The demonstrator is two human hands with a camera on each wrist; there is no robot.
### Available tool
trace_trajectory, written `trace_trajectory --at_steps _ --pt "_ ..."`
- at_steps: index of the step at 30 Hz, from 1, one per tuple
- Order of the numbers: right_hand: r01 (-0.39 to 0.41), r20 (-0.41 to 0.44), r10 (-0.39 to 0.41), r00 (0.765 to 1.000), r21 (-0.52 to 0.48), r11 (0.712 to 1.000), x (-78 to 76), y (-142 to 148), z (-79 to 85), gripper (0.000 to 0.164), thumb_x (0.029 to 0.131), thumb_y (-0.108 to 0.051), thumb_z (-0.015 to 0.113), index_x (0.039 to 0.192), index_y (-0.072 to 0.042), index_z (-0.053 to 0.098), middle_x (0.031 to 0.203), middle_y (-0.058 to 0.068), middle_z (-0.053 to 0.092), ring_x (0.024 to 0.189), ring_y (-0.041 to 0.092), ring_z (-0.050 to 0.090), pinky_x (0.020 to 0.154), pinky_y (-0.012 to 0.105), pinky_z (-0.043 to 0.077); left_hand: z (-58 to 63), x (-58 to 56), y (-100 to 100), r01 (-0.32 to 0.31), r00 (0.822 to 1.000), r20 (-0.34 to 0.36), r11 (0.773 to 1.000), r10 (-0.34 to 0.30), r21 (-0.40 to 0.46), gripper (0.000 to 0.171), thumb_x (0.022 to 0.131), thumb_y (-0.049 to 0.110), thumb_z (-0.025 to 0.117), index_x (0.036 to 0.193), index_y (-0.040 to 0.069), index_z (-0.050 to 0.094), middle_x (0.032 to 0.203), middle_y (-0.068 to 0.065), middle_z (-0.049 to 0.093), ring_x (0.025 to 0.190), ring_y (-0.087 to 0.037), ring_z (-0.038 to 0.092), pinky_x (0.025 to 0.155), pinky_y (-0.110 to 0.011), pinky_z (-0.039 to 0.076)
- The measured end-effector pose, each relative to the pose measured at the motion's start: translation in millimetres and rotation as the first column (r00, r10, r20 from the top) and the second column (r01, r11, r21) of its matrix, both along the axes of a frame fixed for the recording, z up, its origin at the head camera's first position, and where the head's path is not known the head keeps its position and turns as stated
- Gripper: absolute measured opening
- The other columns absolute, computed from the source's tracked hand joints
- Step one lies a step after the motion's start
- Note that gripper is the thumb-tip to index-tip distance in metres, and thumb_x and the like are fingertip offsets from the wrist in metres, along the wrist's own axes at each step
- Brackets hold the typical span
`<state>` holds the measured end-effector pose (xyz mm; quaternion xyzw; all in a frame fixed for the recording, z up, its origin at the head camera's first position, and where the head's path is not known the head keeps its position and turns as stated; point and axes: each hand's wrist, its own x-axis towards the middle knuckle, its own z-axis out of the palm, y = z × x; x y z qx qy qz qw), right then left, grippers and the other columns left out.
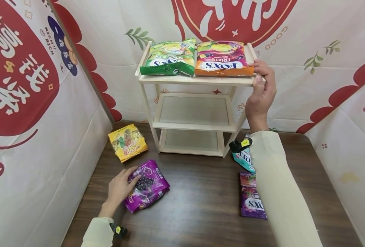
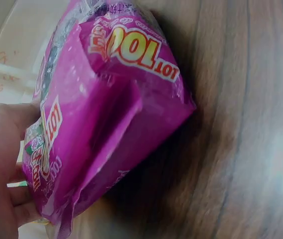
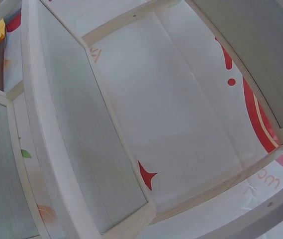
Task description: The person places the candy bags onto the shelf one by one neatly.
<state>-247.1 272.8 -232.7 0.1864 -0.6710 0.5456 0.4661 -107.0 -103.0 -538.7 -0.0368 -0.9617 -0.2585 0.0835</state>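
Observation:
My left hand (image 1: 119, 187) grips the left side of a purple candy bag (image 1: 151, 181) with grapes printed on it, low over the tabletop. In the left wrist view the fingers curl about the edge of this purple bag (image 2: 116, 104). My right hand (image 1: 261, 92) holds the top right front corner of a small white three-tier shelf (image 1: 182, 80). On its top tier lie a green candy bag (image 1: 171, 56) and, to the right, a pink and orange candy bag (image 1: 221, 56). The right wrist view shows mostly the shelf's frame and lower tiers (image 3: 86, 134).
A yellow candy bag (image 1: 128, 143) lies left of the shelf on the dark wooden table (image 1: 198, 192). To the right, a teal candy bag (image 1: 244, 159) and a dark purple one (image 1: 251, 202) are partly behind my right arm. Printed cloth walls (image 1: 114, 68) surround the table.

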Motion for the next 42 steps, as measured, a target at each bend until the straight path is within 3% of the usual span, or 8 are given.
trace_trajectory --at_steps 7,11,15,22,30,34,38,42 --pt "0.004 0.0 -0.004 1.0 0.004 1.0 0.9 0.4 -0.8 0.029 0.083 -0.012 0.038 0.099 0.001 0.059 0.118 0.032 0.054 0.122 0.021 0.049 0.107 0.032 0.033 2.8 8.1 12.7 -0.032 0.999 0.015 0.999 0.032 -0.01 0.047 0.087 0.043 0.067 0.127 0.018 0.062 0.105 -0.013 0.066 0.081 -0.037 0.065 0.065 -0.052 0.051" --pt "0.005 -0.001 -0.005 1.0 0.006 1.0 0.7 0.1 -0.4 0.03 0.083 -0.012 0.038 0.099 0.002 0.059 0.118 0.031 0.054 0.122 0.02 0.048 0.107 0.032 0.033 5.2 12.4 19.5 -0.031 0.998 0.062 1.0 0.031 -0.003 0.05 0.088 0.045 0.066 0.128 0.016 0.06 0.11 -0.016 0.065 0.085 -0.038 0.065 0.067 -0.054 0.051" --pt "0.004 0.001 -0.004 1.0 0.003 1.0 0.8 -0.2 0.0 0.03 0.083 -0.013 0.038 0.099 0.001 0.06 0.118 0.031 0.054 0.122 0.02 0.049 0.107 0.032 0.033 5.7 17.2 25.6 -0.041 0.993 0.109 0.999 0.038 0.03 0.051 0.088 0.047 0.064 0.129 0.017 0.059 0.115 -0.016 0.064 0.092 -0.04 0.064 0.072 -0.057 0.051" --pt "0.004 -0.004 -0.004 1.0 -0.001 1.0 1.1 0.2 0.0 0.03 0.082 -0.012 0.038 0.099 0.001 0.06 0.118 0.032 0.054 0.122 0.021 0.049 0.107 0.032 0.033 2.8 23.3 35.3 -0.059 0.993 0.105 0.993 0.048 0.101 0.052 0.088 0.047 0.065 0.129 0.015 0.059 0.119 -0.016 0.063 0.099 -0.04 0.063 0.078 -0.058 0.049" --pt "-0.008 -0.004 0.008 1.0 0.0 1.0 1.6 0.3 -0.3 0.028 0.082 -0.011 0.037 0.098 -0.004 0.059 0.119 0.031 0.054 0.122 0.021 0.048 0.107 0.032 0.033 3.3 28.7 45.6 -0.073 0.986 0.163 0.979 0.042 0.189 0.055 0.089 0.047 0.063 0.13 0.011 0.056 0.12 -0.016 0.063 0.104 -0.037 0.061 0.084 -0.055 0.049" --pt "-0.001 0.001 0.001 1.0 0.003 1.0 2.2 0.8 -0.5 0.028 0.083 -0.011 0.037 0.098 -0.005 0.059 0.119 0.028 0.055 0.122 0.02 0.048 0.107 0.032 0.034 4.5 29.2 51.9 -0.077 0.983 0.177 0.976 0.041 0.201 0.055 0.088 0.048 0.065 0.127 0.01 0.056 0.1 -0.011 0.067 0.086 -0.028 0.065 0.071 -0.045 0.053" --pt "0.003 -0.001 -0.003 1.0 0.002 1.0 2.2 1.0 -0.4 0.028 0.083 -0.011 0.037 0.098 -0.004 0.06 0.119 0.027 0.056 0.122 0.021 0.049 0.107 0.032 0.034 5.3 30.1 57.6 -0.069 0.979 0.205 0.966 0.017 0.251 0.054 0.087 0.048 0.066 0.123 0.009 0.057 0.078 0.001 0.059 0.066 -0.014 0.055 0.055 -0.031 0.046" --pt "-0.011 -0.011 0.011 1.0 0.0 1.0 0.8 -0.1 -0.4 0.028 0.083 -0.01 0.037 0.098 -0.001 0.059 0.119 0.029 0.055 0.122 0.022 0.048 0.107 0.032 0.033 2.0 31.2 57.9 -0.074 0.971 0.24 0.946 -0.004 0.314 0.055 0.086 0.049 0.066 0.123 0.009 0.057 0.074 0.004 0.057 0.063 -0.01 0.052 0.054 -0.028 0.044"
